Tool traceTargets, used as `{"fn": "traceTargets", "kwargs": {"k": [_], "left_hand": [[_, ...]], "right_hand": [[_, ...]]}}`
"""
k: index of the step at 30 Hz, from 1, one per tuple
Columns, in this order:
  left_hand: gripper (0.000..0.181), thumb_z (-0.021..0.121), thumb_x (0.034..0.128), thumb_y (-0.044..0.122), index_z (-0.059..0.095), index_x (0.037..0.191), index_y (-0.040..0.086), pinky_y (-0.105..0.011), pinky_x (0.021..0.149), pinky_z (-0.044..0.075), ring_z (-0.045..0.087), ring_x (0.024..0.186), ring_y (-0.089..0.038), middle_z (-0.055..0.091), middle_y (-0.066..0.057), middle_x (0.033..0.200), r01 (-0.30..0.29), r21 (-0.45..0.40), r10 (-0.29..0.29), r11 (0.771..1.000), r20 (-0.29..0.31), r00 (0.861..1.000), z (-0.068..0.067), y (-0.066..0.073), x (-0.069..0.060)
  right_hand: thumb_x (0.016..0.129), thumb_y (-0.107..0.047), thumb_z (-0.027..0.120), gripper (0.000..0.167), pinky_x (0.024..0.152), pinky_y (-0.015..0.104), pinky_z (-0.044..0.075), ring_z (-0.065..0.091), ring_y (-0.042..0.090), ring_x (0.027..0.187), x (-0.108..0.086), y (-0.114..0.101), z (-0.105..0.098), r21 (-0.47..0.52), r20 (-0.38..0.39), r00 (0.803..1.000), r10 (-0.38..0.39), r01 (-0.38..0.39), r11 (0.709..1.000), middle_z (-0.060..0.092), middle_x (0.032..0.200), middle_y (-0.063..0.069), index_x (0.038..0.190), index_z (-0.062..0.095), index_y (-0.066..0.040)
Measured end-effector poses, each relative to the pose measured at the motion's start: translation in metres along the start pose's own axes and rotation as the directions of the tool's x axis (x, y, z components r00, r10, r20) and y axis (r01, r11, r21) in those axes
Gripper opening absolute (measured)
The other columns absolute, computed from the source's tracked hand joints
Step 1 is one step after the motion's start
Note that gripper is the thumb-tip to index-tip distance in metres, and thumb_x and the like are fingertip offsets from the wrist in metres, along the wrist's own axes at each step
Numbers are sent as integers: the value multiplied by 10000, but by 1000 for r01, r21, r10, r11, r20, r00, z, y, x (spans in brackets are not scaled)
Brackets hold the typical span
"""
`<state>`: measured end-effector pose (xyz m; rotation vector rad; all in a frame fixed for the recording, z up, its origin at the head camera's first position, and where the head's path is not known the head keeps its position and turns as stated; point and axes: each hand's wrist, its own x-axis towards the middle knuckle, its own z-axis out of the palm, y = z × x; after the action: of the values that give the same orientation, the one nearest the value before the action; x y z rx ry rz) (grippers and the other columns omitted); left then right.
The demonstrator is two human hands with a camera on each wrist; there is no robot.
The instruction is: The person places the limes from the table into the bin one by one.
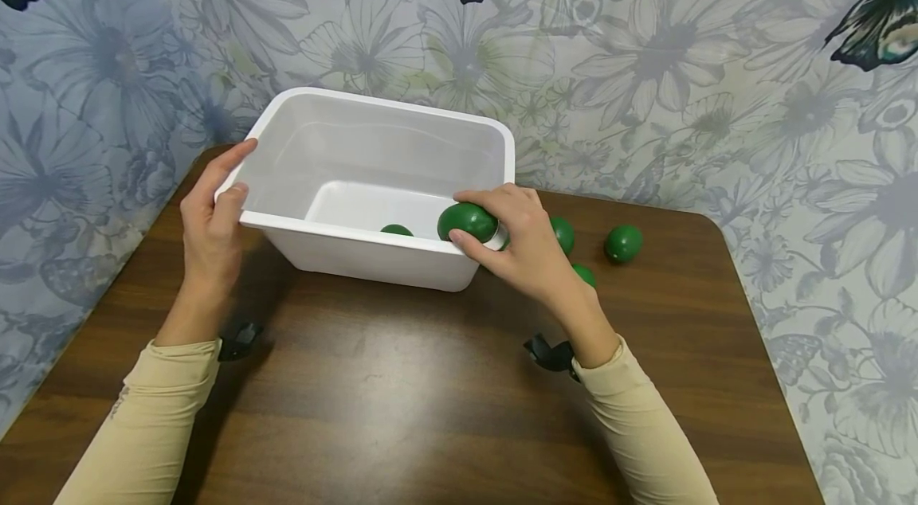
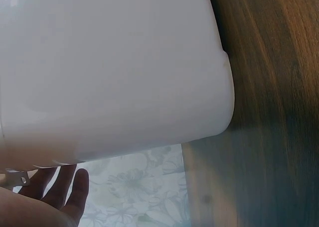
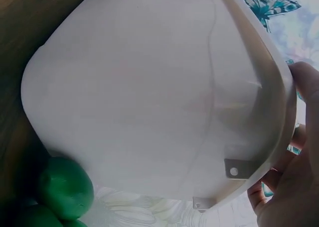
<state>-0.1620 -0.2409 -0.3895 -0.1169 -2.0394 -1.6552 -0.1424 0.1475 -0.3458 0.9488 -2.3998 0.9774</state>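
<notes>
A white plastic tub (image 1: 366, 252) stands on the table, its open top facing up. My left hand (image 1: 209, 238) grips the tub's left rim, the thumb on the near side; its fingers also show under the tub wall (image 2: 109, 72) in the left wrist view. Over the right end of the tub, my right hand (image 1: 529, 242) pinches a glossy green oval fruit (image 1: 466, 221) between thumb and fingers. Another green fruit (image 1: 397, 229) lies inside on the tub's floor, partly hidden by the front wall. In the right wrist view the tub's end wall (image 3: 139, 97) hides the held fruit.
Right of the tub, several green fruits (image 1: 623, 244) lie on the brown wooden table (image 1: 387, 393), some partly behind my right hand. Nearby ones (image 3: 65, 187) sit close to the tub's end wall. A wall with floral and butterfly patterns (image 1: 667, 51) rises behind the table.
</notes>
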Motion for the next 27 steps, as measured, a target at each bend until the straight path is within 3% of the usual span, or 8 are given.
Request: {"fn": "traceTargets", "kwargs": {"k": [6,14,22,27], "left_hand": [[513,443,994,146,658,1455,210,-255,948,468,605,1231,-199,634,-25,1481,0,2,0,1000,-1,1000,1,1,1],[510,446,997,137,659,1453,214,-250,940,465,608,1222,-194,636,-27,1476,4,11,-4,1000,-5,1000,2,2,1],[508,448,999,142,658,1454,219,-249,946,462,607,1224,-189,634,-21,1480,5,25,-5,1000,-1,1000,2,1,2],[507,449,998,144,658,1455,214,-255,957,466,606,1240,-195,631,-22,1484,7,16,-7,1000,-8,1000,3,2,2]], "right_hand": [[962,-315,717,333,996,459,396,643,198,1058,1,2,2,-28,-5,1000,-26,26,999,779,1126,1,1217,764,-106],[994,-227,690,149,1036,476,376,629,190,1076,-3,5,2,24,-33,998,-54,55,998,790,1040,-26,1016,813,-146],[986,-194,699,151,1038,489,389,634,218,1132,-7,8,2,64,-70,995,-70,75,995,794,1116,14,1040,815,-114],[975,-155,706,184,1039,420,446,617,247,1205,-12,8,1,112,-134,989,-56,71,991,771,1220,48,1122,796,-91]]}}
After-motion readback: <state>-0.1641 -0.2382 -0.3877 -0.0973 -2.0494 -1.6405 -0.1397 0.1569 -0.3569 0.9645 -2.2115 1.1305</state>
